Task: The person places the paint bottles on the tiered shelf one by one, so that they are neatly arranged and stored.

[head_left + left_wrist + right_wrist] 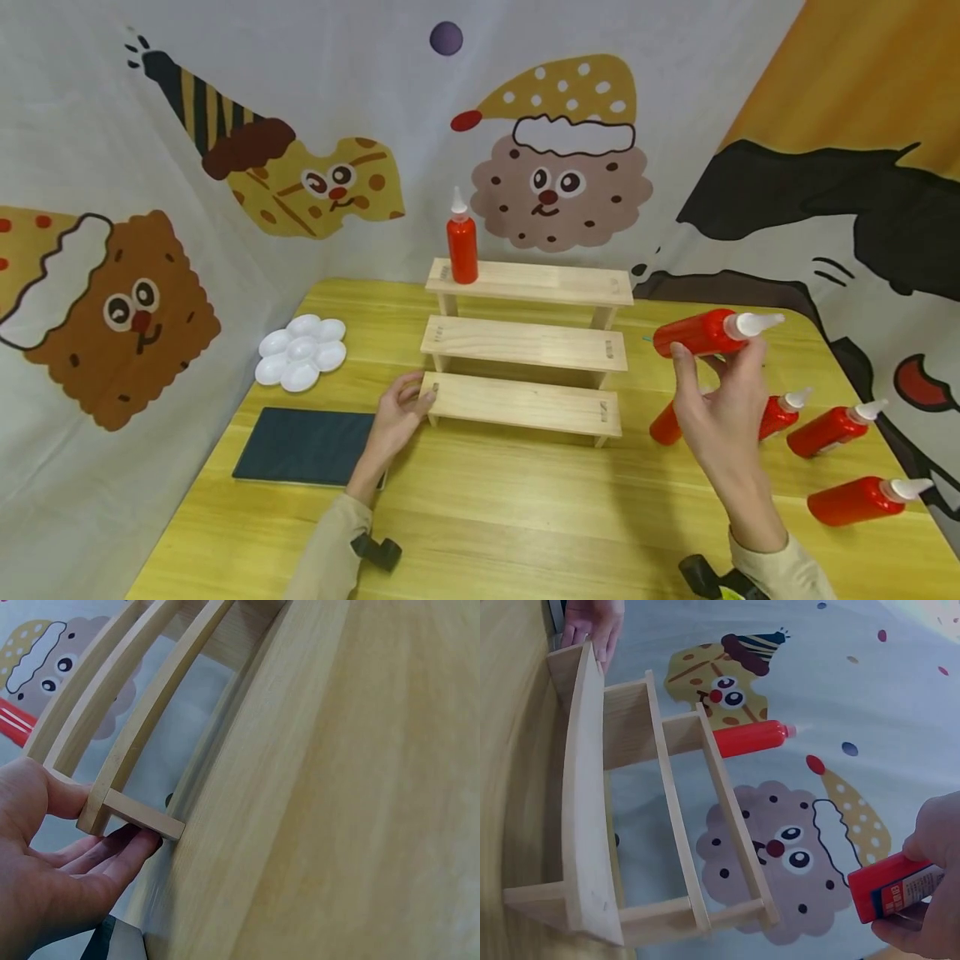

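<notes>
A three-tier wooden stand (525,343) rises in steps at the middle of the table. My left hand (397,412) grips the left end of its lowest step, thumb on top and fingers beneath, as the left wrist view shows. To the right of the stand, my right hand (723,408) holds a red squeeze bottle (693,333) in the air, tilted with its white nozzle to the right. Part of a label (907,894) shows on that bottle in the right wrist view. Another red bottle (462,250) stands upright at the left end of the top step.
Several more red bottles (828,431) lie or stand on the right of the table, some partly hidden behind my right hand. At the left are a white flower-shaped palette (302,353) and a dark flat board (307,446). A cartoon-printed cloth (420,108) hangs behind.
</notes>
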Tool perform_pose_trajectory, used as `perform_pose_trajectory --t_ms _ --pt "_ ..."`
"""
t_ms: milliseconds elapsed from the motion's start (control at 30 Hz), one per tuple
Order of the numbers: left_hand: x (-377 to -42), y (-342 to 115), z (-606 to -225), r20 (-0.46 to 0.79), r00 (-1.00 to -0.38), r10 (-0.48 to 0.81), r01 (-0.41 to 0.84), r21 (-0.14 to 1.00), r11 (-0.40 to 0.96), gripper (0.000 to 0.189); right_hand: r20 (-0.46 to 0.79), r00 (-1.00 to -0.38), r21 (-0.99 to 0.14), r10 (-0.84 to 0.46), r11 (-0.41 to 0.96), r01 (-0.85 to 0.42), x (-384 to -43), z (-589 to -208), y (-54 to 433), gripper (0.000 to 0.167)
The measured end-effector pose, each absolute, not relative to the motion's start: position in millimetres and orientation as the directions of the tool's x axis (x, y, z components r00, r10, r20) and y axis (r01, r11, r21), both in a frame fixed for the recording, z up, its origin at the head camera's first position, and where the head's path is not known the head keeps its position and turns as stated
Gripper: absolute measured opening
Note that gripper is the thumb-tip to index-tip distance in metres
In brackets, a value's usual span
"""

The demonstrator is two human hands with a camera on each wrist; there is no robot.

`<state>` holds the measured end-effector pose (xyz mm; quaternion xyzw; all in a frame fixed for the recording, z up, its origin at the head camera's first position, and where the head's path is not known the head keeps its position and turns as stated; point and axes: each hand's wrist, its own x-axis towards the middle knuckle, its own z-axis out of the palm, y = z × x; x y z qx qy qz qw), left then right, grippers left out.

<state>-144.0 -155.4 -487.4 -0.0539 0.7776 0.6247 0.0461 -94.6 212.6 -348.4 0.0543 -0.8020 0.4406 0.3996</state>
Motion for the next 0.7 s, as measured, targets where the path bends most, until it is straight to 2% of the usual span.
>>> perform_pose_trajectory --t_ms 133,367,700 --pt "-142.6 -157.5 -486.4 -0.135 -0.99 -0.034 -0.139 0.965 0.224 0.051 0.718 -0.666 -0.617 0.204 0.629 -0.473 -111.6 -345.8 201.6 0.049" --pt "-141.9 -158.4 -484.1 -0.141 -0.989 -0.047 -0.148 0.966 0.212 0.05 0.717 -0.685 -0.61 0.13 0.592 -0.526 -141.6 -339.9 181.0 0.045" --pt "-140.4 -152.5 -485.4 -0.132 -0.991 -0.037 -0.137 0.969 0.207 0.05 0.607 -0.793 -0.683 0.05 0.543 -0.489 -196.2 -337.7 155.9 0.048"
